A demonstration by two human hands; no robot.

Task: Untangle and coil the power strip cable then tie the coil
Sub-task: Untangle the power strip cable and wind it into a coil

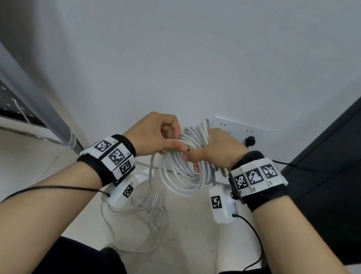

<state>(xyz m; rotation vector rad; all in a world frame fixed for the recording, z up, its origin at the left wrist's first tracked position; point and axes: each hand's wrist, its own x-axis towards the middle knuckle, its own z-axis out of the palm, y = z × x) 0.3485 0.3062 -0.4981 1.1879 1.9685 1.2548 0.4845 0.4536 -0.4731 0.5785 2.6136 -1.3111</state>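
A coil of white power strip cable [182, 175] hangs in the air between my hands, in front of the wall. My right hand [218, 150] grips the coil's upper part, fingers wrapped through the loops. My left hand [158, 133] pinches a strand at the coil's left side, thumb and fingers curled. More loose white cable [149, 213] trails down to a tangle on the floor. What looks like the white power strip body [141, 178] shows partly behind my left wrist.
A white wall socket plate [239, 128] with a black plug [250, 140] sits behind the coil. A dark cabinet [346, 190] stands at the right. A glass-and-metal frame [14, 88] runs along the left. Light floor tiles [182, 245] lie below, my knees at the bottom.
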